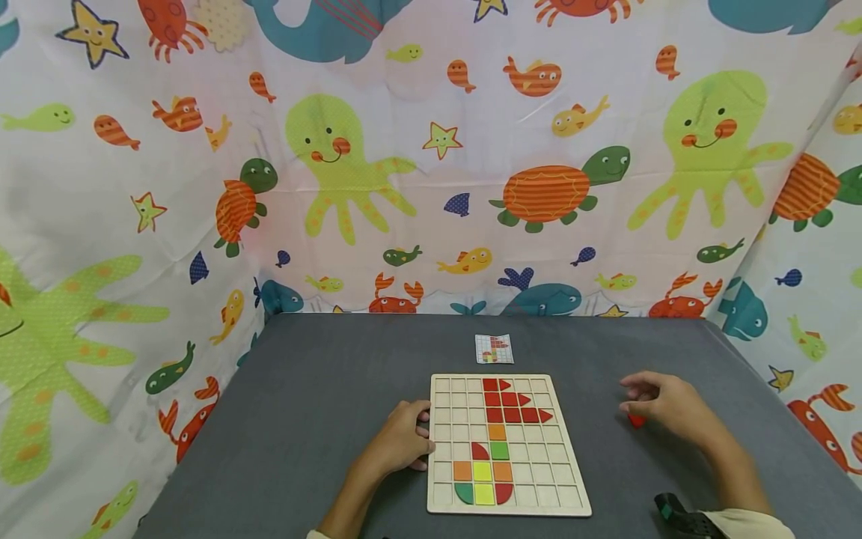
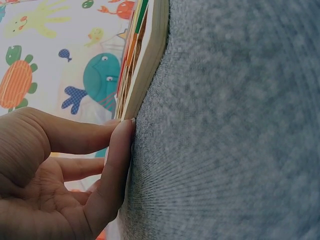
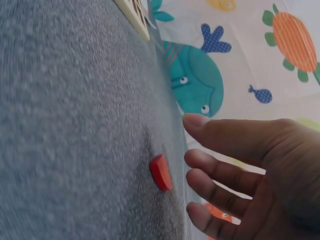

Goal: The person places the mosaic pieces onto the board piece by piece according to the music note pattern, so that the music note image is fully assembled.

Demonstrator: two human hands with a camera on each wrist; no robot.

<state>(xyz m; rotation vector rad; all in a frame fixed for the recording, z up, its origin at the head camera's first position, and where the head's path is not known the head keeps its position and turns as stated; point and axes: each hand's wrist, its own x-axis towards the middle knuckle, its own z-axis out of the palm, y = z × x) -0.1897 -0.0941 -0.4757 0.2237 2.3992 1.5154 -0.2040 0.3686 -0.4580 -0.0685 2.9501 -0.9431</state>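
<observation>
A pale wooden grid board (image 1: 539, 449) lies on the table with red, orange, yellow and green tiles set in some squares. At its left edge is my left hand (image 1: 400, 438). The left wrist view shows the thumb and index fingertip of this hand (image 2: 75, 175) meeting at the board's edge (image 2: 145, 75), pinching it. Off to the right of the board, my right hand (image 1: 667, 404) hovers over a small red piece (image 1: 636, 421). Seen from the right wrist, the red piece (image 3: 161, 172) lies on the cloth, apart from the loosely bent fingers of the right hand (image 3: 250, 175), which hold nothing.
A small printed pattern card (image 1: 494, 349) lies behind the board. Grey cloth (image 1: 323, 389) covers the table. A white curtain with sea animals (image 1: 431, 172) hangs along the back and sides. A black strap-like device (image 1: 680, 516) sits at the right wrist.
</observation>
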